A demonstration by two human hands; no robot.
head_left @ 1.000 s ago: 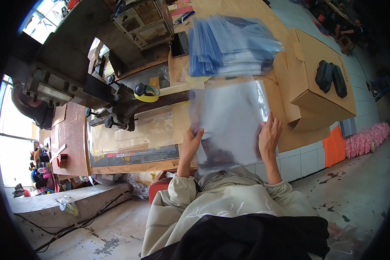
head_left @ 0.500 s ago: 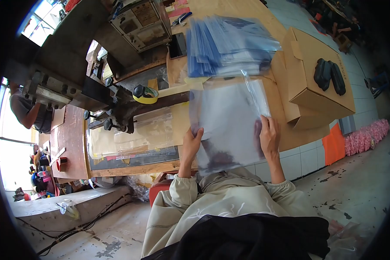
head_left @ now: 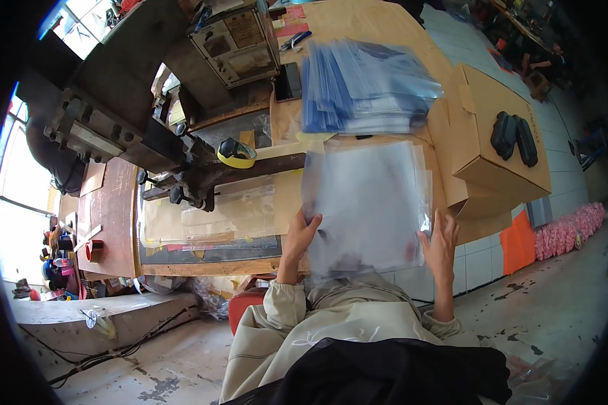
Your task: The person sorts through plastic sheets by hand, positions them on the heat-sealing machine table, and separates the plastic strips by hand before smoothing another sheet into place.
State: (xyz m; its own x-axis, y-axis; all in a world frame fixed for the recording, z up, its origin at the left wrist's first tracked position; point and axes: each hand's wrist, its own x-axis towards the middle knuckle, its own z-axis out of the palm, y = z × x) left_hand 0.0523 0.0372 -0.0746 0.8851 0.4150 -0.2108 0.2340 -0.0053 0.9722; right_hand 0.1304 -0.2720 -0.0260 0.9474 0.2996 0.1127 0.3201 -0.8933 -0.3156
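A stack of clear plastic sheets (head_left: pixel 368 202) lies at the front edge of the table, its near end hanging over toward my lap. My left hand (head_left: pixel 300 241) is closed on its left edge, thumb on top and fingers underneath. At the right edge is my right hand (head_left: pixel 442 246), its fingers stretched upward and thumb apart, beside or touching the plastic. Beyond them sits a thick pile of bluish clear plastic sheets (head_left: pixel 368 88), fanned out at its left side.
A metal press machine (head_left: pixel 233 44) stands left, with a tape roll (head_left: pixel 237 154) on its bar. Behind are a phone (head_left: pixel 288 82) and cutters (head_left: pixel 295 40). At right, a cardboard box (head_left: pixel 496 128) carries black cases (head_left: pixel 513 138). A person (head_left: pixel 51 152) stands far left.
My right hand has loosened from the plastic's right edge and shifted right and down, fingers spreading. The plastic lies flatter and squarer. My left hand keeps its hold.
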